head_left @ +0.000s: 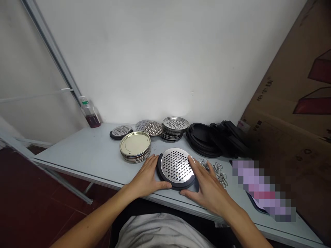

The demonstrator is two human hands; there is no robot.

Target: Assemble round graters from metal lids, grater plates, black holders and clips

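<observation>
A round perforated metal disc set in a black ring [176, 167] lies near the front edge of the grey table [85, 151]. My left hand [148, 175] cups its left side, thumb along the front rim. My right hand [207, 184] cups its right side, fingers curved on the rim. Both hands grip the assembly between them.
Behind stand a stack of gold-toned lids [135, 146], perforated discs [176, 128], one ringed disc [121, 132], a pile of black rings [214, 137] and small wire clips [218, 172]. A bottle with dark liquid [89, 113] stands at the back left. Cardboard [292, 103] leans at right.
</observation>
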